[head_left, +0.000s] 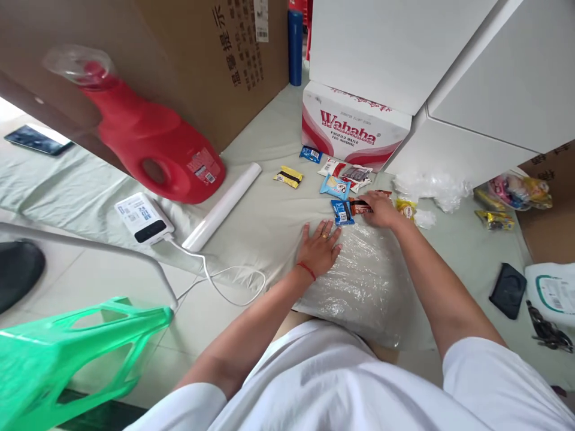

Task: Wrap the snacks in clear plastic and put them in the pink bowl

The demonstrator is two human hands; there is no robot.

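Right hand (381,209): its fingers rest upon the brown snack packet (360,206); whether the grip is closed, we cannot tell.
Left hand (318,246): we see its grip wide, fingers spread at the edge of the clear plastic (363,275).
Brown packet's place: just beside the blue snack packet (342,212).
Brown packet's handling: we judge it light, its wrapper slippery, its content perhaps fragile; we would hold both sides softly.
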